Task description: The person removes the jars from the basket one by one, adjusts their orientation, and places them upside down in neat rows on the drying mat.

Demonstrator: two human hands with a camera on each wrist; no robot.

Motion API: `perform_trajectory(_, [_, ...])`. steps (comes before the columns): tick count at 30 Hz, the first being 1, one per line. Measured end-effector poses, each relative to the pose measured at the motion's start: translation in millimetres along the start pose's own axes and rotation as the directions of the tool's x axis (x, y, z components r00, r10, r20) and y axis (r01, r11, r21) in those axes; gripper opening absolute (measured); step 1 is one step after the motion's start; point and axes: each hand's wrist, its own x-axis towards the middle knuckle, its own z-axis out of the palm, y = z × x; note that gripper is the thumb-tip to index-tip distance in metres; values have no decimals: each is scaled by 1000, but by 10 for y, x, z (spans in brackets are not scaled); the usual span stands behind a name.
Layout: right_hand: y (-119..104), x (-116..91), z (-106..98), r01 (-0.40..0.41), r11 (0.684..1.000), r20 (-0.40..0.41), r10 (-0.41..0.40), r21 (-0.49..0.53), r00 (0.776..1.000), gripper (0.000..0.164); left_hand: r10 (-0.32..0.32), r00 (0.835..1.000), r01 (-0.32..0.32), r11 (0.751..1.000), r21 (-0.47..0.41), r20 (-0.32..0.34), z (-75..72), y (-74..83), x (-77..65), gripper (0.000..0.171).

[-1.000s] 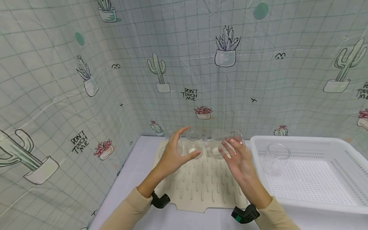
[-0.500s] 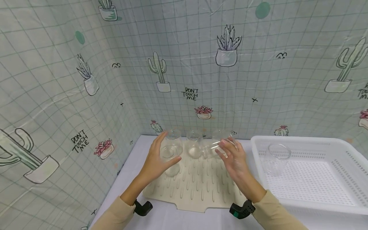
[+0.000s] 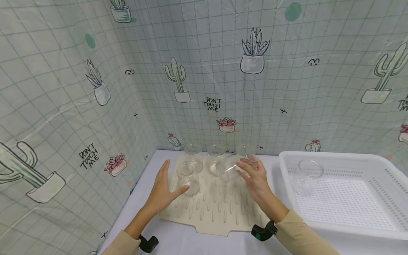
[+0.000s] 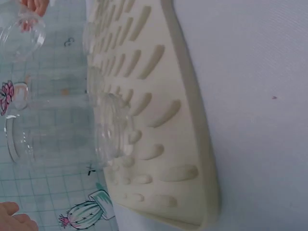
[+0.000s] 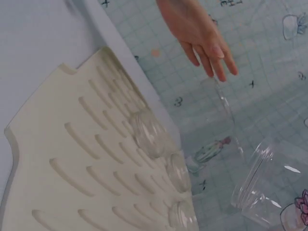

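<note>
My right hand (image 3: 256, 179) holds a clear glass (image 3: 230, 168) by its right end, tilted well over above the ridged cream mat (image 3: 220, 209). The same glass shows large in the right wrist view. My left hand (image 3: 160, 193) stays apart from things, fingers extended and thumb out, beside an upright clear glass (image 3: 188, 177) at the mat's front left. Behind stand more clear glasses, one at the back left (image 3: 193, 156), a middle glass (image 3: 215, 159) and a right glass (image 3: 244, 150) partly hidden by the held one. The left wrist view shows the front glass (image 4: 57, 130) near.
A white perforated basket (image 3: 334, 226) stands to the right of the mat, with one clear glass (image 3: 307, 177) inside at its left. Grid-patterned cloth (image 3: 204, 71) with cactus prints hangs behind and to the left. White cloth (image 3: 134, 198) covers the table.
My left hand has drawn back left and toward me, away from the front left glass, which now stands exposed. My right hand has moved slightly left, tilting the held glass.
</note>
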Motion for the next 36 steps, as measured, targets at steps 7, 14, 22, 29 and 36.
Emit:
perform_trajectory(7, [135, 46, 5, -31, 983, -18, 28, -181, 999, 68, -35, 998, 31, 997, 77, 51, 124, -274, -111, 110])
perform_trajectory(14, [290, 105, 23, -35, 920, -34, 24, -389, 999, 74, -70, 986, 47, 988, 148, 152, 247, -415, -255, 108])
perform_trajectory(22, [477, 133, 88, 34, 810, 34, -18, -585, 999, 76, -43, 977, -3, 977, 211, 209, 364, -444, -367, 104])
perform_trajectory(29, [520, 135, 142, 46, 791, 63, -10, -610, 998, 78, -90, 960, 33, 977, 212, 267, 396, -466, -428, 106])
perform_trajectory(36, [421, 5, 302, 95, 755, 116, -25, -649, 993, 72, -95, 953, 27, 973, 230, 289, 423, -475, -443, 105])
